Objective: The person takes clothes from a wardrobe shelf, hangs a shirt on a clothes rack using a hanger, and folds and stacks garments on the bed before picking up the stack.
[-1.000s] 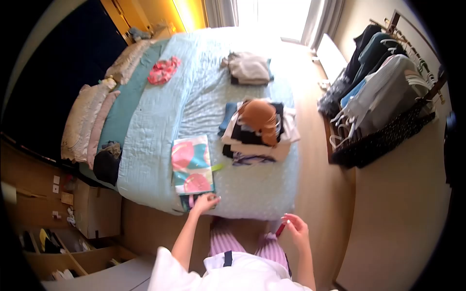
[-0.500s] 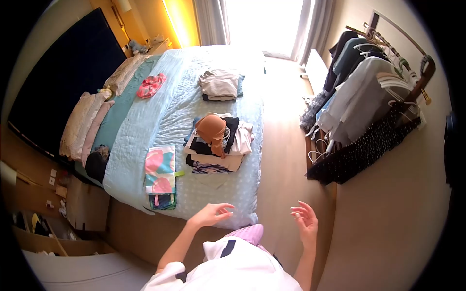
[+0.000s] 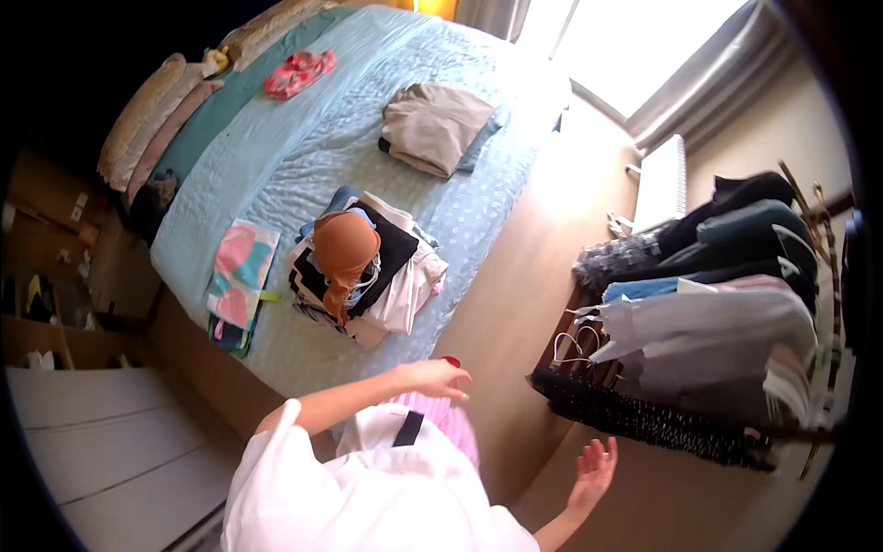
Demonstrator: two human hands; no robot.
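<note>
Past the bed's near corner, my left hand (image 3: 436, 378) is in the air over my pink striped trousers, fingers apart and holding nothing. My right hand (image 3: 594, 474) is raised at the lower right with its fingers spread, below the clothes rack. On the blue bed cover (image 3: 303, 166) sits a stack of folded clothes (image 3: 401, 267) topped by a brown item (image 3: 346, 244). A folded pink, teal and white patterned cloth (image 3: 243, 273) lies left of the stack. Farther back is a beige folded pile (image 3: 437, 124). A small red thing shows beside my left hand.
A rack of hanging clothes (image 3: 708, 322) stands at the right, with a black sparkly garment (image 3: 653, 423) low on it. A white radiator (image 3: 662, 181) is by the window. Pink-red cloth (image 3: 300, 74) and pillows (image 3: 147, 120) lie on the bed. Drawers (image 3: 110, 432) stand at lower left.
The view has turned and moved rightward, toward the rack. My left hand has left the patterned cloth and now hangs beyond the bed's corner. My right hand has opened and its fingers are spread.
</note>
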